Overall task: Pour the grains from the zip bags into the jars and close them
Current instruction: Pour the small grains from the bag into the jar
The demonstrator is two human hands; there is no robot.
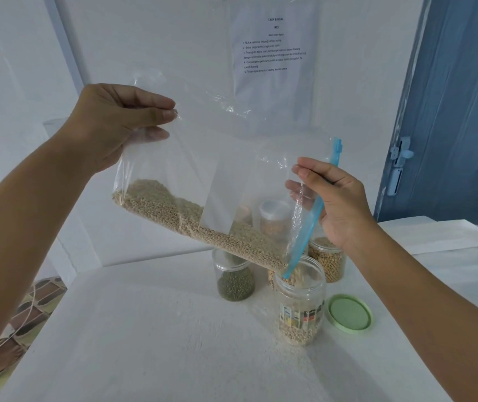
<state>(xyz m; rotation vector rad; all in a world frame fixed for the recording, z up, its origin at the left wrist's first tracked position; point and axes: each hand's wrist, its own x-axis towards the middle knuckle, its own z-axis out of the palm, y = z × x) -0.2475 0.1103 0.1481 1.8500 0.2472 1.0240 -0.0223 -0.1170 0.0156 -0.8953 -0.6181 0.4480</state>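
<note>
A clear zip bag (232, 158) with a blue zip strip hangs tilted over the white table. My left hand (116, 123) pinches its raised bottom corner. My right hand (333, 198) holds the zip edge. Pale tan grains (191, 221) lie along the bag's low side and run down to its lowest corner, which dips into an open clear jar (300, 303). That jar holds a shallow layer of the same grains. Its green lid (349, 313) lies flat on the table just right of it.
Behind the open jar stand a jar of green beans (235, 281), a jar of yellow beans (329, 261) and a capped jar (274, 217) seen through the bag. A printed sheet (272, 47) hangs on the wall. The table's left edge (43, 311) drops to a tiled floor.
</note>
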